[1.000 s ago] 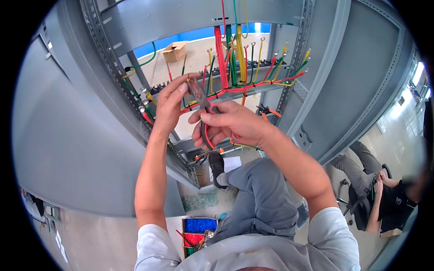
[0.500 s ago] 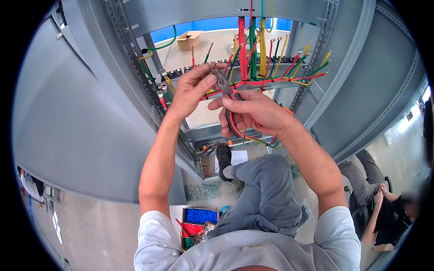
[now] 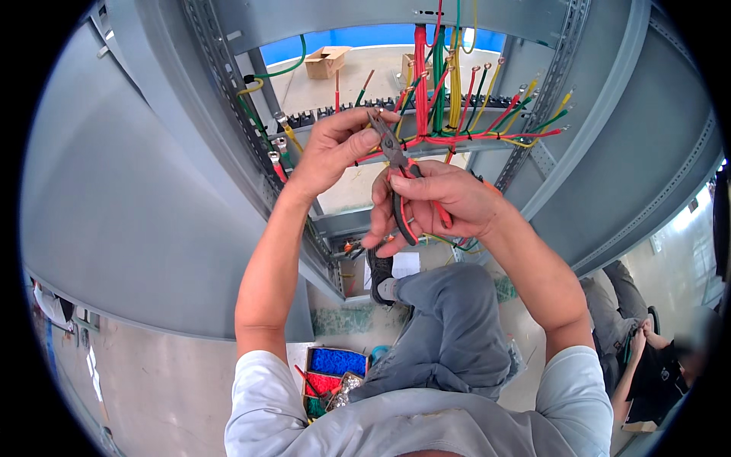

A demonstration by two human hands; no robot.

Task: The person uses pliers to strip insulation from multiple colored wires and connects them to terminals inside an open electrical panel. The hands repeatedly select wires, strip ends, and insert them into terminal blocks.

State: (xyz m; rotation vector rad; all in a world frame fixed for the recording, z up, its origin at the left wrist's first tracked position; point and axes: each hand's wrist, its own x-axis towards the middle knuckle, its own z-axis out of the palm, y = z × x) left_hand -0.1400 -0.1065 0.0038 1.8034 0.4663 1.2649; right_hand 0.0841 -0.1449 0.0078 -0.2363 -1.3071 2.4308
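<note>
My right hand (image 3: 449,199) holds a pair of long-nose pliers (image 3: 394,154) with red and black handles. The handles are spread apart, and some of the fingers stretch out below them. The jaws point up and left to the fingertips of my left hand (image 3: 339,148). That hand is closed in a pinch beside the jaw tips; a small coppery end shows there, but the rest of what it pinches is hidden. Just beyond both hands, red, green and yellow wires (image 3: 457,139) run along a crossbar, several with ring lugs on their raised ends.
Grey cabinet panels (image 3: 99,206) and perforated uprights (image 3: 209,57) flank my arms. A bundle of red wires (image 3: 421,84) hangs ahead. By my leg stands a divided box (image 3: 308,362) of blue, red and green small parts. At right sits another person (image 3: 647,358). A cardboard box (image 3: 326,63) lies beyond the frame.
The pliers' handles have spread wider and my right fingers have loosened and stretched downward. My left hand keeps its pinch near the jaw tips. The whole view has shifted slightly.
</note>
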